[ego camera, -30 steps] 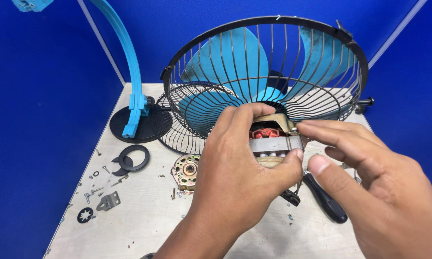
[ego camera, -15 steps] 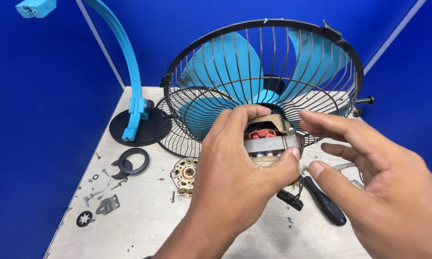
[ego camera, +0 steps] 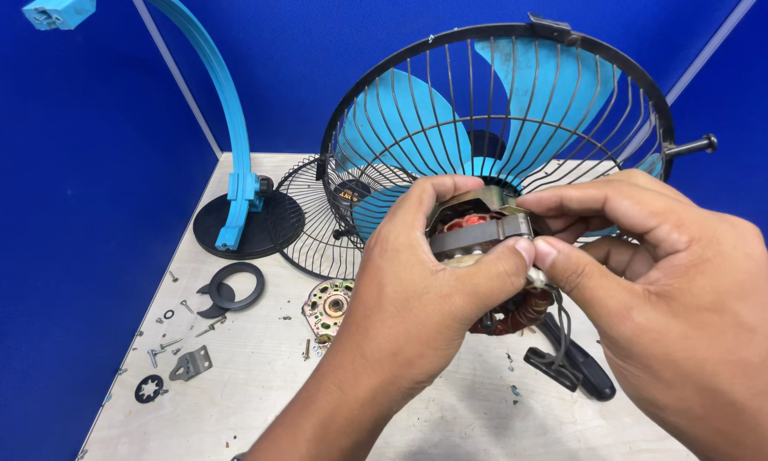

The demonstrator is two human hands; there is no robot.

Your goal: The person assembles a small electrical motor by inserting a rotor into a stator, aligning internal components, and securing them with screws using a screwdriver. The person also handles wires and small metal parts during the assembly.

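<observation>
A fan motor point(ego camera: 478, 235) is gripped by the left hand point(ego camera: 418, 290) and pinched at its edge by the right hand point(ego camera: 657, 282), above the table point(ego camera: 256, 401), in front of the wire cage point(ego camera: 495, 111) enclosing 3 blue blades point(ego camera: 401, 119). A black-handled tool point(ego camera: 572, 367) lies below.

— What do you have behind the work from your feed?

— I see deep blue walls point(ego camera: 77, 256) on every side, meeting in a corner at the upper left, where a pale strip point(ego camera: 179, 81) runs down the seam. Another strip point(ego camera: 708, 47) slants across the upper right.

— And underneath?

— A pale, speckled bench point(ego camera: 256, 401), scuffed, pushed against those walls. I read the light as even and bright, with soft shadows.
</observation>
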